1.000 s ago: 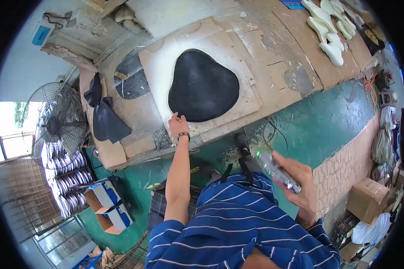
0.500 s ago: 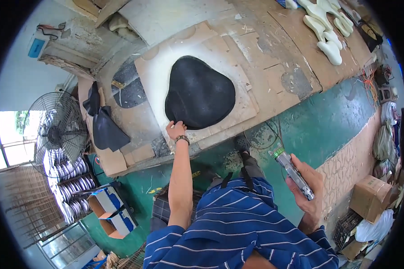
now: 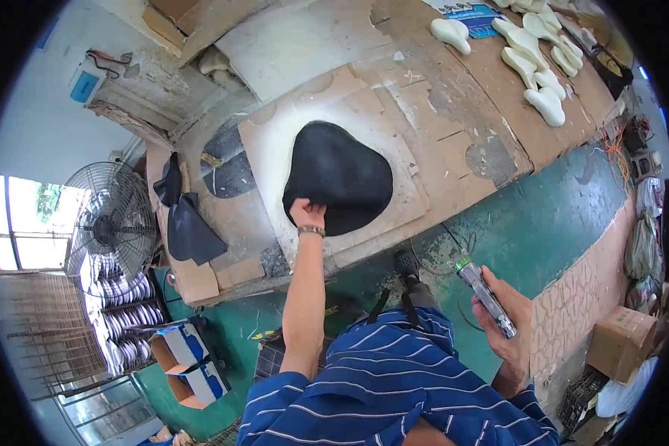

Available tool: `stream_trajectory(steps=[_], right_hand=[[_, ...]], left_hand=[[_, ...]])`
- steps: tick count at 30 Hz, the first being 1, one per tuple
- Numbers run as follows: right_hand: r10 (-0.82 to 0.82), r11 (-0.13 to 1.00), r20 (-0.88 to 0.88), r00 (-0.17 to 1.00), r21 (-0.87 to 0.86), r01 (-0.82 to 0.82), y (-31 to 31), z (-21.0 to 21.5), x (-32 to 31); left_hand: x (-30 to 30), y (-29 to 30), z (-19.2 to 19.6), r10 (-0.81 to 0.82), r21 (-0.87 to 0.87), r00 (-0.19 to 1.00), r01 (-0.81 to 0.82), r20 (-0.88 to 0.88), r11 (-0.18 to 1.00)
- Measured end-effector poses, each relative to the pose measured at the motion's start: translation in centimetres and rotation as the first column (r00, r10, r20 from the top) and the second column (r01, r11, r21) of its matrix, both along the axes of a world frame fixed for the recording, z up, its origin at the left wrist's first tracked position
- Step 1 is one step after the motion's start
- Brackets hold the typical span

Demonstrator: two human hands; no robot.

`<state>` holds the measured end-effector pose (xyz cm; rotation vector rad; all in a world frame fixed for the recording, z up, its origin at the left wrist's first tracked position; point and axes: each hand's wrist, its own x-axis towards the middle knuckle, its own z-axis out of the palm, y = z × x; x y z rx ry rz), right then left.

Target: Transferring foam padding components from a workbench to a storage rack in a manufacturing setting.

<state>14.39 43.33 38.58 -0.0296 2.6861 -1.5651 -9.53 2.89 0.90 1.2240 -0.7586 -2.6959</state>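
pinching its near rim, likely the best hold, the left hand [image 3: 309,214] grips a seemingly light, floppy black sheet [image 3: 342,171] while the right hand [image 3: 511,318] clasps a grey tool [image 3: 485,294].

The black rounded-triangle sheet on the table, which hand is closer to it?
Left. The left hand touches the black sheet at its near-left edge. The right hand is apart from it, off to the right and nearer the body, holding a grey tool.
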Motion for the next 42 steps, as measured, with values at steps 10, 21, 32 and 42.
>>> stream_trajectory(steps=[10,21,32,42], right_hand=[[0.111,0.993,-0.005,0.994,-0.049,-0.111,-0.6,-2.5,-0.1],[0.634,0.766,0.132,0.762,0.025,-0.642,-5.4,-1.4,-2.6],[0.855,0.271,0.412,0.313,0.159,-0.949,-18.3,3.0,4.3],[0.867,-0.103,0.497,0.001,0.182,-0.978,-38.8,-3.9,15.5]], left_hand=[[-8.5,-2.4,24.0,0.218,0.213,0.674,-0.092,-0.706,0.973],[24.7,-6.4,29.7,0.465,0.251,0.521,-0.429,-0.716,0.868],[60.0,1.4,21.4,0.965,0.35,0.051,-0.926,-0.257,0.142],[87.5,-9.2,5.4,0.867,0.06,-0.427,-0.902,-0.255,-0.427]])
